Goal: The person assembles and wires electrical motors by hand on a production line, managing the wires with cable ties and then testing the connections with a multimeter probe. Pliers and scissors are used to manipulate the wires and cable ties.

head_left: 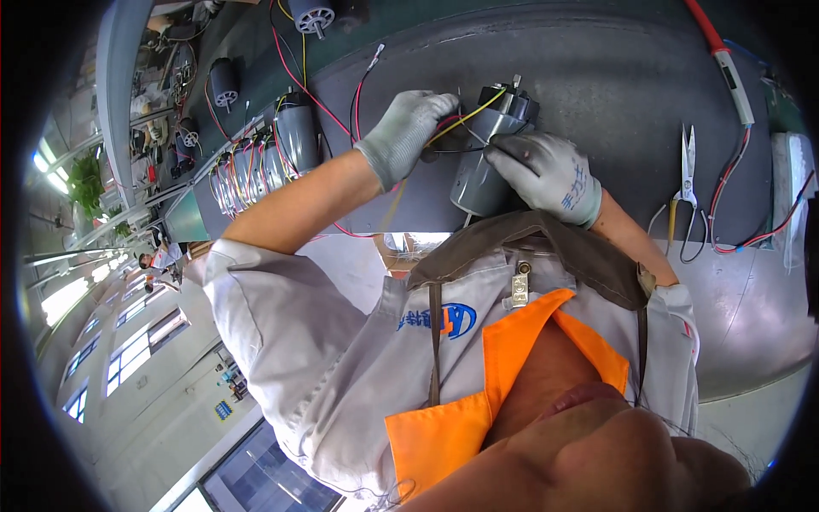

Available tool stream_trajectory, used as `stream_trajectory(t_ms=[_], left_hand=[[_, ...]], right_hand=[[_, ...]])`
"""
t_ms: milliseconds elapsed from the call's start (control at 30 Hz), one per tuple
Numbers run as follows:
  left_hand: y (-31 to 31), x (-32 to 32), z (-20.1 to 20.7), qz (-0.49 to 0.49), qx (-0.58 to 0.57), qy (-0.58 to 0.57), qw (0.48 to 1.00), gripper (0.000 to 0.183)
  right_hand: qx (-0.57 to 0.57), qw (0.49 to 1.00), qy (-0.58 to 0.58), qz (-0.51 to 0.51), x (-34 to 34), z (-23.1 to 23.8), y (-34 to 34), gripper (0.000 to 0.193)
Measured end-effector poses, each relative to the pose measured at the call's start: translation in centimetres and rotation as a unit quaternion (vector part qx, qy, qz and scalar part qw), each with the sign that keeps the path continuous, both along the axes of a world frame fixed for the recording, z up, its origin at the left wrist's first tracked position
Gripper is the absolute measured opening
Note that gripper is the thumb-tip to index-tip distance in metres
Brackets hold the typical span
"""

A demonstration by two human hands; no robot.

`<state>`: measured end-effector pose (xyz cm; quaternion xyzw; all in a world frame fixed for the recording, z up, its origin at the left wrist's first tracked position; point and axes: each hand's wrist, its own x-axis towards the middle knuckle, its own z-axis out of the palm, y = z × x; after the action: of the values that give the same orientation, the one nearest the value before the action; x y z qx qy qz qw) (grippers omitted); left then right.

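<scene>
A grey cylindrical motor (478, 183) with a black end cap (515, 104) is on the dark bench in front of me, its capped end away from my body. Yellow, red and black wires run from that end toward my left hand. My left hand (411, 128), in a pale knitted glove, is closed around these wires beside the motor. My right hand (546, 171), gloved with dark-stained fingertips, rests against the motor's side. Its thumb and fingers are pressed together where a thin dark strand reaches them; what they pinch is partly hidden.
Scissors (687, 175) and a red-and-white tool with a cable (732, 85) lie to the right on the bench (614, 94). Several wired motors (256, 162) stand in a row at the left. Another motor (313, 15) is at the far edge, and loose red wires cross the left side.
</scene>
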<state>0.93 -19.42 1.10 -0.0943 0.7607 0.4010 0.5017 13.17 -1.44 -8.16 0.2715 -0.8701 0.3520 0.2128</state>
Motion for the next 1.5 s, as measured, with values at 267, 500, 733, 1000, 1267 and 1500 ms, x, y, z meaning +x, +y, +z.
stream_trajectory(t_ms=[267, 500, 733, 1000, 1267, 1500], left_hand=[[2.8, 2.3, -4.0, 0.085, 0.119, 0.311, 0.939, 0.013], [2.7, 2.5, -6.2, 0.029, 0.154, 0.460, 0.874, 0.009], [3.0, 2.6, -5.9, -0.052, 0.161, 0.546, 0.820, 0.010], [4.1, 3.2, -5.6, -0.044, 0.174, 0.559, 0.810, 0.010], [4.8, 4.1, -6.4, -0.107, 0.149, 0.687, 0.703, 0.022], [4.5, 5.7, -7.2, 0.052, 0.149, 0.549, 0.821, 0.025]], right_hand=[[-0.557, 0.776, -0.293, -0.039, -2.6, 1.4, 1.0, 0.026], [-0.605, 0.696, -0.385, -0.020, -4.5, 2.0, 1.8, 0.039], [-0.523, 0.757, -0.392, -0.019, -4.8, 2.7, 2.8, 0.044], [-0.356, 0.784, -0.504, -0.065, -5.4, 4.3, 4.0, 0.039], [0.016, 0.975, -0.077, -0.208, -3.2, 4.0, 3.9, 0.010], [-0.050, 0.962, -0.058, -0.262, -5.0, -1.3, 8.4, 0.016]])
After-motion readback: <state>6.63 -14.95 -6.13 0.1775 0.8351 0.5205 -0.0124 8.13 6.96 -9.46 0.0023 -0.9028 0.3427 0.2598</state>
